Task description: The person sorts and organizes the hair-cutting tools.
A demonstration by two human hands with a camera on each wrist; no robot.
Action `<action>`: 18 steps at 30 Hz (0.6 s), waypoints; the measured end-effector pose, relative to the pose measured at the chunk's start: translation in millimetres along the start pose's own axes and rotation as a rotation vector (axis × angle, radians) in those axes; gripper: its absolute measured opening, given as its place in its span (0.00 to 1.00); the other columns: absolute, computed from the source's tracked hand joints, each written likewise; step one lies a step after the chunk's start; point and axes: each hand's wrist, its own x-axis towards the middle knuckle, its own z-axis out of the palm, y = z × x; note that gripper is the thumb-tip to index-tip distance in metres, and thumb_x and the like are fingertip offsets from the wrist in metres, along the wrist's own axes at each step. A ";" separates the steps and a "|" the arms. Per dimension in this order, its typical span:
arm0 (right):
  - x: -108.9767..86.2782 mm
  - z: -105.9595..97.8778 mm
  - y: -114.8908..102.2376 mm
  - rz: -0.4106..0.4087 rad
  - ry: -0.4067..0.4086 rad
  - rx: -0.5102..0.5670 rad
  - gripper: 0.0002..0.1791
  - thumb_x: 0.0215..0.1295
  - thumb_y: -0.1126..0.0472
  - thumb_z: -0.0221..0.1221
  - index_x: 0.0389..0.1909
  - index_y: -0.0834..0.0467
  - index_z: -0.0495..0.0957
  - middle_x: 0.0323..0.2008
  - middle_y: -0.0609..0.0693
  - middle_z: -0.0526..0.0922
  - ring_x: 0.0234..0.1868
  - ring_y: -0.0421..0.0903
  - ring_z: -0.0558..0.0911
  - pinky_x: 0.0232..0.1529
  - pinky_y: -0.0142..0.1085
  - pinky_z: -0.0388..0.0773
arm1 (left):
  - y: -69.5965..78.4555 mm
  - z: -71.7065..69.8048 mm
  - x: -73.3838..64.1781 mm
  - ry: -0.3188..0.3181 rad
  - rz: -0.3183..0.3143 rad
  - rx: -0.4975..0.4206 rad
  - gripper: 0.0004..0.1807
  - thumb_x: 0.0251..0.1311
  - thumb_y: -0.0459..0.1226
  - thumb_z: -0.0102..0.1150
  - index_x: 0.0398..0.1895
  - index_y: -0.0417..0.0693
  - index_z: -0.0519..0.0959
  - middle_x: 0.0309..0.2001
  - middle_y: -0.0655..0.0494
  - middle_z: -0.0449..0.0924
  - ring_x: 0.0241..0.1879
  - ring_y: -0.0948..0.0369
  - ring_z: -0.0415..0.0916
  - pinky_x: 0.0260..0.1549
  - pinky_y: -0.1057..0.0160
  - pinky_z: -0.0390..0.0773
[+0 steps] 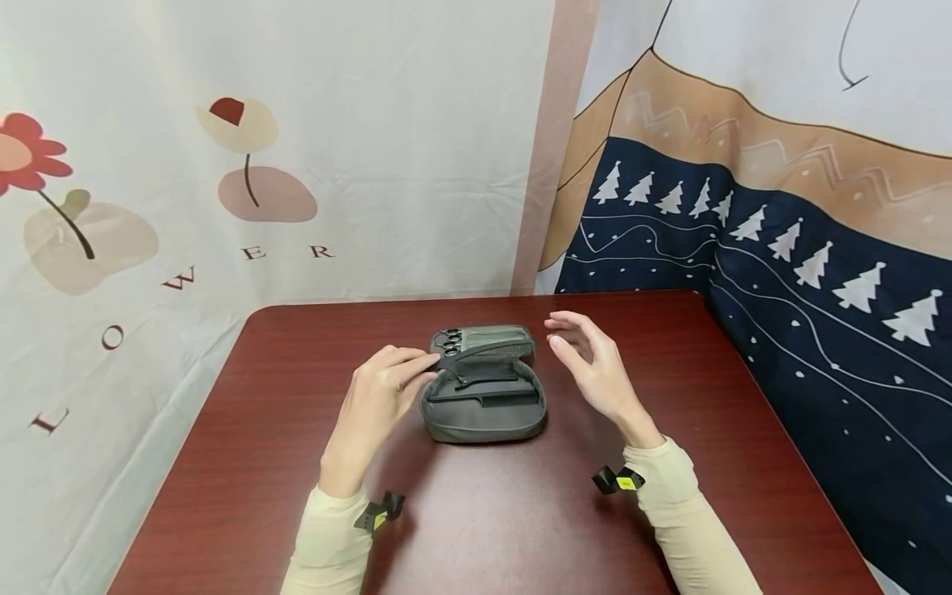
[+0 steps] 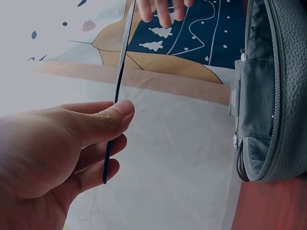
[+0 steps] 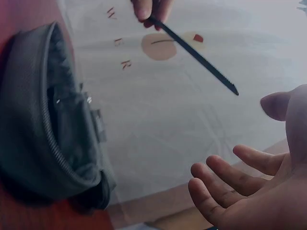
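An open grey zip case (image 1: 483, 431) lies on the table between my hands. My left hand (image 1: 377, 397) pinches one end of a dark comb (image 3: 196, 55) between thumb and fingers, holding it above the case. In the left wrist view the comb shows edge-on, as a thin strip. My right hand (image 1: 598, 372) is to the right of the case, fingers spread and gently bent, palm facing the comb's free end, holding nothing. Inside the case's near half sits another dark comb-like tool (image 1: 509, 399). Scissor handles (image 1: 451, 340) show in the far half, beside a mesh pocket.
The reddish-brown table (image 1: 283, 463) has rounded far corners. Behind it hangs a pale curtain (image 1: 416, 165) with flower prints; a dark blue cloth (image 1: 781, 330) with white trees hangs along the right edge. Each sleeve cuff carries a small black camera.
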 end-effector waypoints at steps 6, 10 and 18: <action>-7.8 -5.8 20.9 0.094 -0.013 -0.083 0.22 0.85 0.60 0.62 0.75 0.58 0.78 0.69 0.59 0.87 0.65 0.44 0.87 0.63 0.23 0.81 | -2.7 3.7 -3.4 -0.017 0.003 0.001 0.17 0.52 0.26 0.86 0.48 0.40 0.96 0.42 0.50 0.96 0.38 0.54 0.85 0.35 0.57 0.87; -11.9 -6.8 34.1 0.138 -0.016 -0.134 0.22 0.85 0.59 0.62 0.75 0.59 0.79 0.68 0.60 0.88 0.66 0.55 0.88 0.65 0.30 0.83 | -6.0 5.8 -7.5 -0.044 -0.006 0.002 0.17 0.53 0.27 0.85 0.48 0.41 0.95 0.42 0.50 0.96 0.38 0.54 0.85 0.36 0.57 0.88; -18.5 -3.3 52.8 0.242 -0.071 -0.251 0.22 0.85 0.53 0.63 0.72 0.57 0.83 0.65 0.60 0.90 0.63 0.58 0.91 0.66 0.55 0.88 | -12.3 13.6 -18.2 -0.127 -0.024 -0.023 0.17 0.56 0.28 0.84 0.49 0.41 0.95 0.43 0.51 0.96 0.38 0.55 0.85 0.35 0.57 0.87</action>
